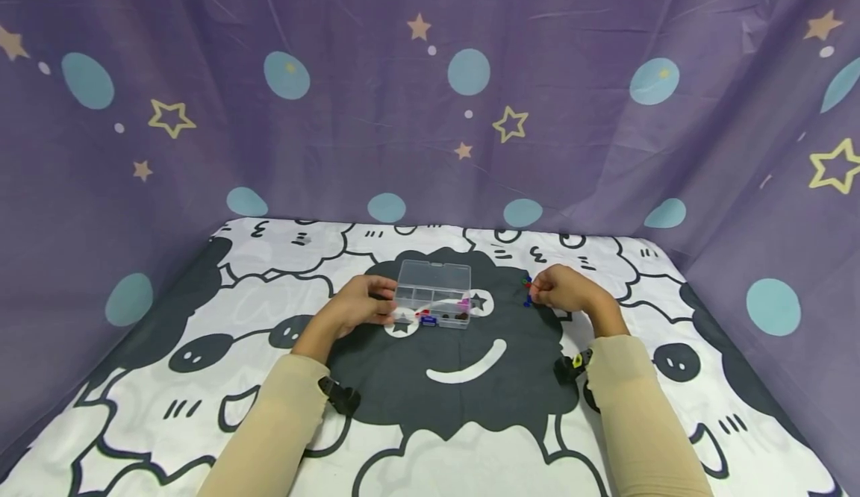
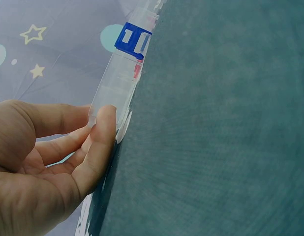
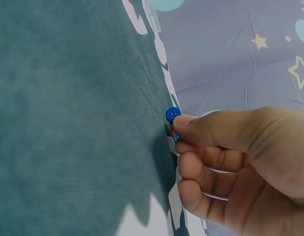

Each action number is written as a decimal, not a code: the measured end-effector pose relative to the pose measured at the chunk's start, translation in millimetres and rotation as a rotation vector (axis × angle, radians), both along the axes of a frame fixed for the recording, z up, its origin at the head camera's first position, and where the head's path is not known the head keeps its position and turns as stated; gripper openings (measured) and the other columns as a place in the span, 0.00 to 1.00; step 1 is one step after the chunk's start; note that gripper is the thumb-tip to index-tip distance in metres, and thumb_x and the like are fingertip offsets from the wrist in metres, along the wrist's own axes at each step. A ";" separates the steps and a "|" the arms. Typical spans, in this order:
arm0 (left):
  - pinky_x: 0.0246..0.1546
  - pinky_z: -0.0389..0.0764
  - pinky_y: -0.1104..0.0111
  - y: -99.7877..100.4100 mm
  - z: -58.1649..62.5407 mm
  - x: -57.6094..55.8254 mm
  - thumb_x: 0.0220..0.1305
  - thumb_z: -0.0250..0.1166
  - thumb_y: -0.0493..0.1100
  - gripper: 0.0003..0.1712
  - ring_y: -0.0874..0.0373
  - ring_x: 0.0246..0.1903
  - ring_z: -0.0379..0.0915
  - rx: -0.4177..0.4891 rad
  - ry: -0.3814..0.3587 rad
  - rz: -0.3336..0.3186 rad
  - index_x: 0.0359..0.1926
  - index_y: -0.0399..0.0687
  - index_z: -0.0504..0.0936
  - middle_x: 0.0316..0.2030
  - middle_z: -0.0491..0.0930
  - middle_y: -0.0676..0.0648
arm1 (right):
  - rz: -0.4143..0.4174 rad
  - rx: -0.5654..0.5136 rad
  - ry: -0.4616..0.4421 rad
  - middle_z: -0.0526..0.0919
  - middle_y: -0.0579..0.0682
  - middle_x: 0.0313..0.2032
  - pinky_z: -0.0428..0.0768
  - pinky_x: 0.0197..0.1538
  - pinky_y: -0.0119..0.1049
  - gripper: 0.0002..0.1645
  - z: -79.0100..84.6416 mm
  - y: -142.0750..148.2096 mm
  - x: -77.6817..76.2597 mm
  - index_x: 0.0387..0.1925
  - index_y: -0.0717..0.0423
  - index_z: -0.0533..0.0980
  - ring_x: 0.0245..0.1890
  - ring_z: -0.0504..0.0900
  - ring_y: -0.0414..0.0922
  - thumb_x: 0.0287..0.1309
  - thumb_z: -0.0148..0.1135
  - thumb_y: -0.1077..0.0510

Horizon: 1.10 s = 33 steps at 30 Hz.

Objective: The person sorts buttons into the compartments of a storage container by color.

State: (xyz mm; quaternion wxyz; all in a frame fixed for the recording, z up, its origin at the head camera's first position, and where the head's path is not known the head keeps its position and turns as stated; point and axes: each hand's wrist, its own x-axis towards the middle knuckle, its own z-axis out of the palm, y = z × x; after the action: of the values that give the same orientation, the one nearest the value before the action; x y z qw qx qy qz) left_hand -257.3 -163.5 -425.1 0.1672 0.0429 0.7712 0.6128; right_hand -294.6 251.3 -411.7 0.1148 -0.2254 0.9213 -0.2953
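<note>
A clear plastic compartment box lies on the dark part of the cloth with its lid raised at the back. At the box's left end, my left hand grips the edge between thumb and fingers. Its blue latch shows on the front, and pink, red and dark bits are inside. Off to the right, my right hand is lowered to the cloth with its fingers curled. A round blue button is at its thumb tip, pinched. Small red and blue pieces show just beneath the thumb, partly hidden by the fingers.
A printed black-and-white cloth covers the table. Behind it and at both sides hangs a purple curtain with stars and blue dots. Each wrist carries a small black camera.
</note>
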 end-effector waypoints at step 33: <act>0.43 0.90 0.61 1.1 -0.4 1.2 0.66 0.64 0.23 0.29 0.47 0.46 0.81 0.014 -0.008 0.015 0.68 0.33 0.72 0.58 0.71 0.33 | 0.145 0.027 0.283 0.86 0.54 0.30 0.80 0.33 0.37 0.04 30.9 -65.3 8.1 0.36 0.64 0.83 0.26 0.77 0.39 0.67 0.63 0.67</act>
State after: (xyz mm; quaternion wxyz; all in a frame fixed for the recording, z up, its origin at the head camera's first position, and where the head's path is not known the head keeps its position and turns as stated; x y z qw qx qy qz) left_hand -256.1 -162.3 -425.5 0.1653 0.0358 0.7665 0.6196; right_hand -286.5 186.0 -380.8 0.0080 -0.3289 0.9136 -0.2390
